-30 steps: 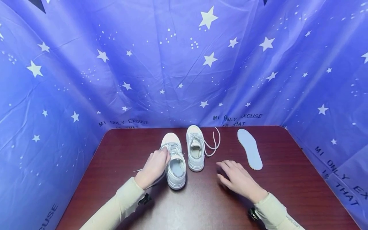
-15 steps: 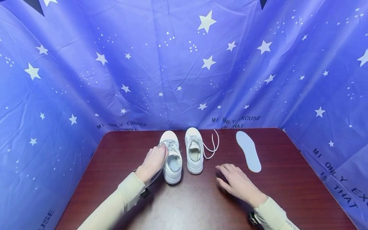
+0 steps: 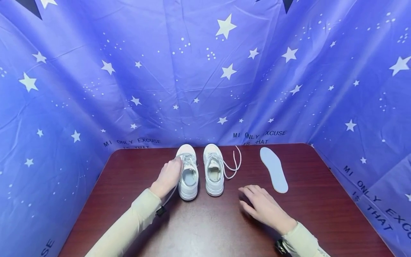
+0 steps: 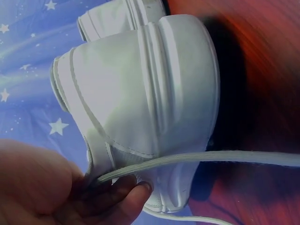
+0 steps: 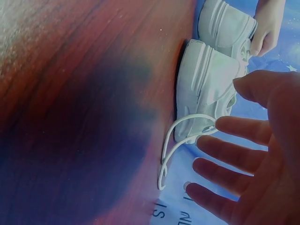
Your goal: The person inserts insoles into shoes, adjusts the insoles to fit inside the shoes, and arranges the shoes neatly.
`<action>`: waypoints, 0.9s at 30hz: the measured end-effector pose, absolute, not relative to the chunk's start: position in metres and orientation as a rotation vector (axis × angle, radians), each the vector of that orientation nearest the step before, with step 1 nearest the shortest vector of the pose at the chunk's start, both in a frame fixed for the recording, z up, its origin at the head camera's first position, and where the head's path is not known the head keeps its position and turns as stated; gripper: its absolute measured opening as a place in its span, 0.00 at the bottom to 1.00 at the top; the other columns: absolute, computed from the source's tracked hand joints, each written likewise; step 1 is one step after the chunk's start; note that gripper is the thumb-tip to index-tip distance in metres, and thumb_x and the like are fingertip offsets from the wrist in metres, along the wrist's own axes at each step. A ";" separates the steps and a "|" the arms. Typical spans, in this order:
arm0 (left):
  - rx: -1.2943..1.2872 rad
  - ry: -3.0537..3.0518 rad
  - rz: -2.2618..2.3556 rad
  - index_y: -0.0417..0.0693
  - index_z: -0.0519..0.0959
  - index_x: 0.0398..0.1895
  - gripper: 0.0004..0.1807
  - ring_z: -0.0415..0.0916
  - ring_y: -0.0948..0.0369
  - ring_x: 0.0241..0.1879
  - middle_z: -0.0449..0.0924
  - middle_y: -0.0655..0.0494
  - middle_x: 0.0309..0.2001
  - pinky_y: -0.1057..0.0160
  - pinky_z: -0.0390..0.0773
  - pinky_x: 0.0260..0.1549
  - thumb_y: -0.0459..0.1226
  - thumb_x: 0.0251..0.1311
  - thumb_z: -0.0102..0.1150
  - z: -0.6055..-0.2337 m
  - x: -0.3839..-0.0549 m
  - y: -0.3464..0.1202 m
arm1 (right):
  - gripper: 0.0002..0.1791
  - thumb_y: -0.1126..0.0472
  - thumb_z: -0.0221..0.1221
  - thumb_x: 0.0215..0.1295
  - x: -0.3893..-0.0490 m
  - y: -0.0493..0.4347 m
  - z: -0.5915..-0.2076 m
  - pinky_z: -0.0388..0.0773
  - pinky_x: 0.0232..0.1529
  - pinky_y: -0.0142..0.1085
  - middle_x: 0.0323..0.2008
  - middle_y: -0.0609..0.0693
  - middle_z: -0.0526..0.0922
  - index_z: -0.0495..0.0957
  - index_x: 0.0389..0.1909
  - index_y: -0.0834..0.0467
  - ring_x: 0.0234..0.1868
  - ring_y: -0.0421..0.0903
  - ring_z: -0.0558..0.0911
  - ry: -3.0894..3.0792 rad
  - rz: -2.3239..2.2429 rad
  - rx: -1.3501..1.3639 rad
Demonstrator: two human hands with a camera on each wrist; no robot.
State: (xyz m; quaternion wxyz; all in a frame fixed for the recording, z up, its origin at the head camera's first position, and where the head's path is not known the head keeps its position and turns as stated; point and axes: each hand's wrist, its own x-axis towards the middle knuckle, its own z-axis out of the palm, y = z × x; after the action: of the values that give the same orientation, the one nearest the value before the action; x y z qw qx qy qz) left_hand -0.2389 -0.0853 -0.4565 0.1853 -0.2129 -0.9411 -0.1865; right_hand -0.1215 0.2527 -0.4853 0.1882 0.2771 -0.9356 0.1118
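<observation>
Two white sneakers stand side by side near the table's far edge, toes pointing away. My left hand grips the outer side of the left sneaker by its lacing. In the left wrist view, the curled fingers are at the shoe's collar, and a pale lace runs out past them. A grey-white insole lies inside that shoe. The right sneaker stands close by, untouched, with its loose lace trailing to the right. My right hand hovers low over the table, fingers spread, holding nothing.
On the right of the dark red wooden table lies a loose pale insole, beyond the right hand. A blue star-printed curtain encloses the back and both sides.
The left hand has slid the left sneaker away from me, so its heel now lies nearly level with the other shoe's. The right hand has hardly moved. The head view has shifted slightly.
</observation>
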 end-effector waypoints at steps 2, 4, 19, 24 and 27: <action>-0.599 -2.658 -0.515 0.34 0.71 0.31 0.10 0.82 0.36 0.26 0.79 0.35 0.26 0.40 0.80 0.23 0.28 0.74 0.49 -0.457 -0.242 -0.085 | 0.20 0.56 0.68 0.64 -0.121 0.253 -0.486 0.80 0.50 0.50 0.48 0.52 0.84 0.82 0.53 0.61 0.51 0.51 0.82 -2.636 0.309 0.779; -0.596 -2.664 -0.504 0.33 0.72 0.33 0.08 0.83 0.37 0.27 0.79 0.35 0.26 0.40 0.81 0.25 0.28 0.74 0.49 -0.459 -0.244 -0.085 | 0.20 0.56 0.68 0.64 -0.121 0.253 -0.487 0.80 0.50 0.50 0.48 0.52 0.84 0.82 0.53 0.61 0.51 0.52 0.82 -2.641 0.303 0.781; -0.492 -2.724 -0.523 0.30 0.73 0.37 0.10 0.83 0.35 0.29 0.79 0.35 0.27 0.40 0.82 0.27 0.30 0.77 0.45 -0.469 -0.255 -0.084 | 0.19 0.55 0.70 0.62 -0.121 0.250 -0.492 0.80 0.49 0.50 0.46 0.51 0.83 0.82 0.51 0.60 0.50 0.51 0.82 -2.660 0.304 0.789; -0.503 -2.726 -0.514 0.30 0.73 0.38 0.10 0.84 0.35 0.29 0.79 0.35 0.27 0.40 0.83 0.27 0.29 0.77 0.46 -0.470 -0.256 -0.086 | 0.18 0.55 0.69 0.63 -0.121 0.249 -0.492 0.80 0.48 0.49 0.45 0.50 0.83 0.83 0.50 0.59 0.49 0.50 0.82 -2.653 0.304 0.788; -0.483 -2.725 -0.521 0.31 0.73 0.36 0.10 0.83 0.35 0.29 0.79 0.35 0.27 0.40 0.82 0.26 0.31 0.77 0.48 -0.470 -0.257 -0.086 | 0.17 0.56 0.69 0.63 -0.122 0.249 -0.491 0.80 0.47 0.48 0.45 0.50 0.83 0.83 0.50 0.59 0.48 0.49 0.81 -2.645 0.301 0.790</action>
State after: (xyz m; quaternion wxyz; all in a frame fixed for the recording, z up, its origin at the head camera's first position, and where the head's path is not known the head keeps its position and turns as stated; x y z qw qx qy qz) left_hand -0.2566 -0.0856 -0.4699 0.1621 -0.1693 -0.9548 -0.1827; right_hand -0.1222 0.2492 -0.4912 0.1817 0.2797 -0.9367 0.1065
